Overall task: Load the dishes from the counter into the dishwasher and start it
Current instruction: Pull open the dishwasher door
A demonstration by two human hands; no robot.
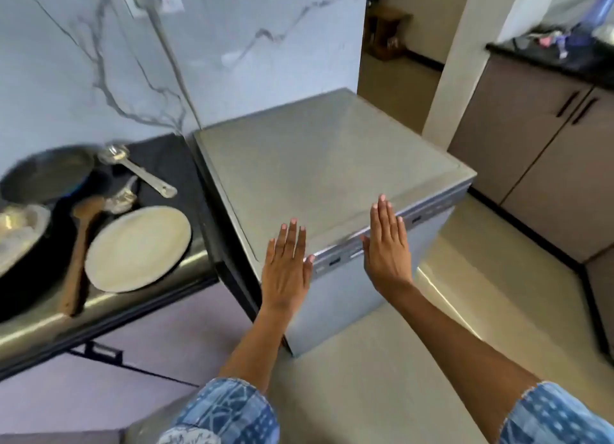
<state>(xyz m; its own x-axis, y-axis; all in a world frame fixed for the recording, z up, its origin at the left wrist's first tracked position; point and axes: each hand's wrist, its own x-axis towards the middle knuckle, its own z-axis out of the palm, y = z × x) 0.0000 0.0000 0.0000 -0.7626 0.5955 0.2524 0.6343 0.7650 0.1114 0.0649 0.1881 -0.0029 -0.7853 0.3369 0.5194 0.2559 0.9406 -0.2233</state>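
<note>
In the head view, the dishwasher (329, 191) stands closed beside the right end of the bench (109, 314), and nothing has been loaded yet, so I judge the task is at its very first step: getting the door open. Both hands are flat with the fingers straight and hold nothing. The left hand (287, 267) lies over the front left corner of the dishwasher top, with the thumb close to the control strip (345, 256) that runs along the front upper edge. The right hand (387, 244) is a little apart from it, over the same front edge and further right; the picture is somewhat blurred here, so I cannot tell if the palms really touch the metal or only hover above it. The dishes wait on the bench: a pale round plate (138, 249) near the front edge, a wooden spoon (79, 251) just beside it on the left, a dark pan (46, 174) towards the back, a metal ladle (139, 171) near the back right corner, and something shiny between ladle and plate, maybe cutlery. At the left edge a black pan (20, 244) with pale contents is only partly seen. The next move, I think, calls for the fingers to find the top of the door under the strip and pull it down towards the person, who needs room to step back. After that the plate is the nearest piece to take.
</note>
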